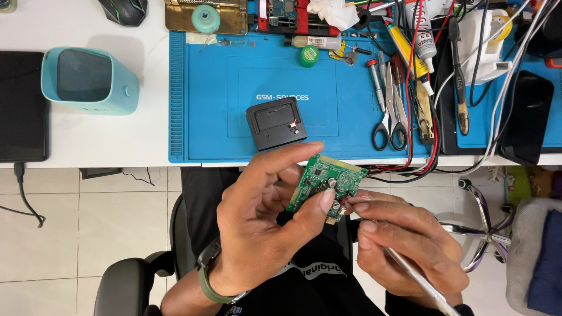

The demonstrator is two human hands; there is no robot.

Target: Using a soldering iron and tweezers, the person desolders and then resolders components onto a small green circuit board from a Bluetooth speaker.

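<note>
My left hand (pixel 263 222) pinches a small green circuit board (pixel 325 178) between thumb and fingers, held over my lap in front of the desk edge. My right hand (pixel 404 240) grips a thin metal tool (pixel 418 280) like a pen, its tip touching the lower right corner of the board. A small black plastic housing (pixel 276 123) with short red and white wires lies on the blue work mat (pixel 222 117) just beyond my hands.
Scissors (pixel 391 111), screwdrivers, tweezers and glue tubes lie at the mat's right side among black, red and white cables. A teal container (pixel 88 79) stands on the white desk at left beside a black tablet (pixel 20 105). A chair base (pixel 486 225) stands at right.
</note>
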